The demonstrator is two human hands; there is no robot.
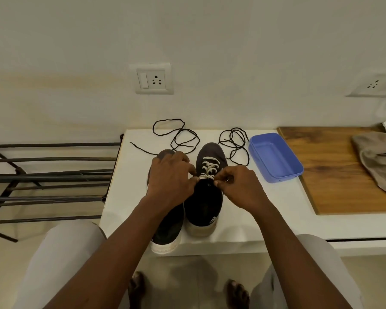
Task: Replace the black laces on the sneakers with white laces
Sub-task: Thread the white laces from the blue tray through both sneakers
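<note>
Two dark sneakers stand side by side on the white table (pixel 243 210), toes toward the wall. The right sneaker (pixel 204 204) has a white lace (pixel 208 168) crossed through its eyelets. My left hand (pixel 172 179) lies over the left sneaker (pixel 167 228) and pinches the white lace at the right sneaker's top eyelets. My right hand (pixel 236 188) pinches the lace's other end there. Two loose black laces lie behind the shoes, one lace (pixel 178 137) at the left, the other lace (pixel 234 143) at the right.
An open blue plastic box (pixel 274 157) sits right of the shoes. A wooden board (pixel 334 175) with a grey cloth (pixel 379 161) lies further right. A black metal rack (pixel 49 179) stands left of the table. My knees and bare feet show below.
</note>
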